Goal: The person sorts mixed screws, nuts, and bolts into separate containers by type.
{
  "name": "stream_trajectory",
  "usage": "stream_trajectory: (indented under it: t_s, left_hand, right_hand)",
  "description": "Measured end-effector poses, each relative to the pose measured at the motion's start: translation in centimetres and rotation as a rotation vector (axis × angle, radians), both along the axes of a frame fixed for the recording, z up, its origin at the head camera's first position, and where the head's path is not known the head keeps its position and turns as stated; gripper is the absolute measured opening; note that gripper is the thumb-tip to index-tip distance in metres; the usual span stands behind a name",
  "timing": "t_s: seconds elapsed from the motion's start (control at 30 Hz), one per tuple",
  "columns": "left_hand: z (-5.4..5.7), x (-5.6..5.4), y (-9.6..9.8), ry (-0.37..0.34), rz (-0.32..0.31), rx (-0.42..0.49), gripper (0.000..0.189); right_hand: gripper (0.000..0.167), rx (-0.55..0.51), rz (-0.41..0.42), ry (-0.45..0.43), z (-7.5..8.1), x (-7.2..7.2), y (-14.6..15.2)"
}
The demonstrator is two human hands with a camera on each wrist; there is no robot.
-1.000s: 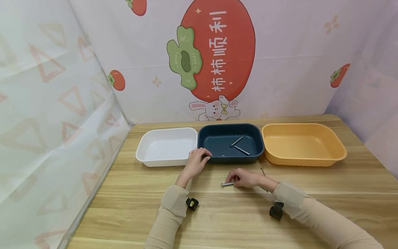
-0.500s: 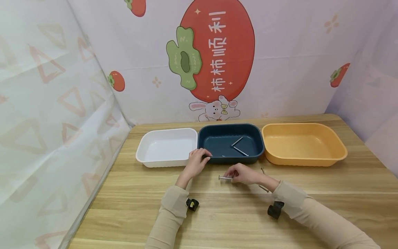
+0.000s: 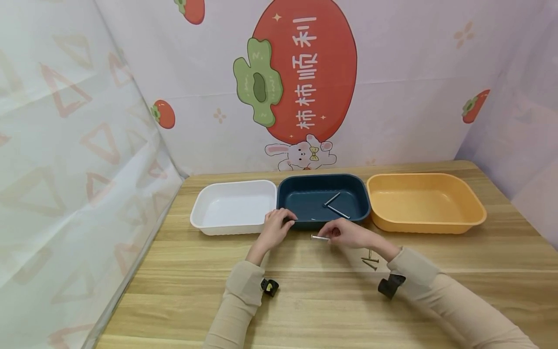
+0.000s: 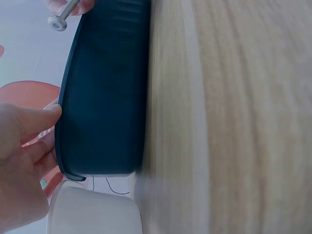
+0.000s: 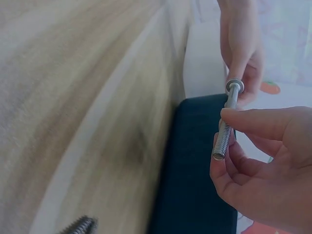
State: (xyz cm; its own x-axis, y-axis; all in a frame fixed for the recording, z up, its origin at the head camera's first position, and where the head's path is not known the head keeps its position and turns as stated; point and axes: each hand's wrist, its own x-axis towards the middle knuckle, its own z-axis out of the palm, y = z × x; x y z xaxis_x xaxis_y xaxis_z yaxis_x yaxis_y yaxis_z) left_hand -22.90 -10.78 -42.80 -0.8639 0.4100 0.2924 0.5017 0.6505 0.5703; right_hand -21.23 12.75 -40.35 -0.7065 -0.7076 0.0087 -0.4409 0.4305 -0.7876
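My left hand [image 3: 273,229] grips the near left rim of the dark blue tray [image 3: 307,225]; in the left wrist view its thumb lies on the outer wall, with the fingers behind the rim. A silver bolt [image 5: 222,140] with a round flanged head and threaded end is pinched between thumb and fingers of my right hand [image 5: 273,158]. That hand hovers just in front of the tray's front wall, head end of the bolt toward the left. Inside the tray lie two bolts [image 3: 337,211], and a small glint shows by the front wall.
A white tray [image 3: 235,228] stands against the blue one's left side, and a yellow tray [image 3: 427,227] on its right. Several brass-coloured screws [image 3: 369,264] lie on the wooden table [image 3: 314,310] below my right wrist. A printed cloth hangs behind.
My right hand has lifted the bolt off the table and moved it up and forward, closer to the blue tray. The screws under that wrist show more fully. My left hand has stayed put.
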Motion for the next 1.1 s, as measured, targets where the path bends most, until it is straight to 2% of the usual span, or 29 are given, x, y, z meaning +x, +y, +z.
stream_trajectory:
  t_s: [0.4, 0.73, 1.0, 1.03, 1.1]
  left_hand:
    - [0.1, 0.0, 0.0, -0.008, -0.001, 0.005, 0.009]
    - [0.0, 0.0, 0.0, 0.004, 0.005, 0.007, 0.007]
    - [0.1, 0.1, 0.0, 0.000, -0.002, 0.012, 0.006]
    - [0.0, 0.0, 0.0, 0.000, -0.002, 0.011, 0.006]
    - [0.0, 0.0, 0.0, 0.003, -0.004, 0.010, 0.006]
  right_hand:
    - [0.018, -0.001, -0.049, 0.035, 1.9, -0.4, 0.7]
    - [0.019, 0.035, -0.108, 0.043, 3.1, -1.7, 1.5]
    - [0.020, 0.037, -0.109, 0.045, 3.4, -3.1, 1.8]
    - [0.019, 0.002, -0.077, 0.051, 2.0, -4.2, 2.3]
    - [0.019, -0.013, -0.065, 0.050, 2.0, -4.5, 2.5]
